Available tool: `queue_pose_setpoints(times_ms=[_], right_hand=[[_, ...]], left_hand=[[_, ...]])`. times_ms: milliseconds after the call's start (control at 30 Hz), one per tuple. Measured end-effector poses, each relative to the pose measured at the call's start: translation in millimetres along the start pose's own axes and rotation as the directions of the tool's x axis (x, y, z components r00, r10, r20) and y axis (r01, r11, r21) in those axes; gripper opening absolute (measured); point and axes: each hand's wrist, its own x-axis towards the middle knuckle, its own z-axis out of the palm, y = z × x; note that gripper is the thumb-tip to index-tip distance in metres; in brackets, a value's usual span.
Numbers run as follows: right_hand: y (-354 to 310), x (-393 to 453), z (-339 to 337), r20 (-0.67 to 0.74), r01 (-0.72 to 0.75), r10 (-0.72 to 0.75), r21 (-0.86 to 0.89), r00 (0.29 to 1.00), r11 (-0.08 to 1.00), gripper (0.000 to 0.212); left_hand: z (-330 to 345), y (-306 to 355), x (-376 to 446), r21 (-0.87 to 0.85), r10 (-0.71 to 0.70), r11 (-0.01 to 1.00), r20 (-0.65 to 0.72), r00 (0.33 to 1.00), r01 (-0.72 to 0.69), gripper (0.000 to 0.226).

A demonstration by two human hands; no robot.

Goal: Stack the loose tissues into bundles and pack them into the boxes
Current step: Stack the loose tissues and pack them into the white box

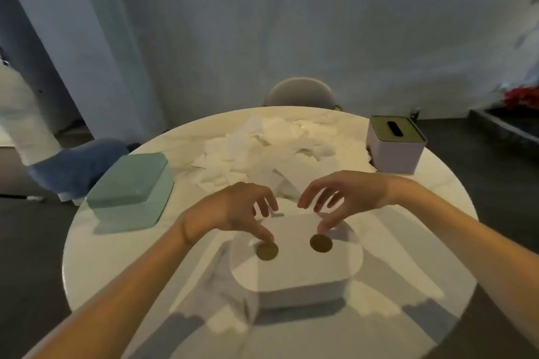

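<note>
Green box point(131, 183): left on the table point(102, 256), lid on, well apart from both hands.
Left hand point(236, 210): above the near box, fingers loosely curled and spread, holding nothing; one fingertip touching the left brass disc point(267, 251).
White box point(294, 259): nearest the camera, centre of the table, underside or lid facing up; cannot tell which.
Loose tissues point(271, 148): unsorted heap behind the white box, mid-table, none stacked yet, none in any box.
Right hand point(341, 192): above the same box, fingers apart and bent, gripping nothing; thumb tip at the right brass disc point(320, 243).
Pink box point(395, 144): far right, slotted olive lid on, touching the edge of the heap.
Likely step: working the two discs to open the white box.
Risk: uneven pressure on one disc, box sliding back into the heap and scattering tissues.
Risk: light sheets dragged off the table rim by a passing forearm.
</note>
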Motion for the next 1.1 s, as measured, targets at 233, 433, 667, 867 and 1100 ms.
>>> queue_pose_setpoints(times_ms=[233,433,667,867,1100], right_hand=[[-11,-10,36,-0.225,0.000,-0.064,-0.274,0.972,0.962,0.046],[-25,-13,21,-0.338,0.045,-0.162,-0.329,0.927,0.943,0.045],[-28,-1,10,-0.461,0.134,-0.279,-0.322,0.842,0.937,0.049],[-15,15,26,-0.437,0.073,-0.096,-0.069,0.894,0.995,0.061],[6,23,42,-0.293,0.122,-0.147,-0.102,0.945,0.987,0.025]], left_hand=[[26,7,-25,0.169,-0.011,0.985,-0.182,0.983,0.042,0.053],[9,7,-35,0.094,0.029,0.996,-0.329,0.944,0.003,0.052],[-28,-7,-49,-0.186,-0.011,0.979,-0.448,0.894,-0.081,0.019],[-48,-46,-81,-0.145,-0.080,0.981,-0.907,0.413,-0.128,0.008],[32,-96,-88,0.169,0.119,0.984,-0.852,0.509,0.052,0.013]])
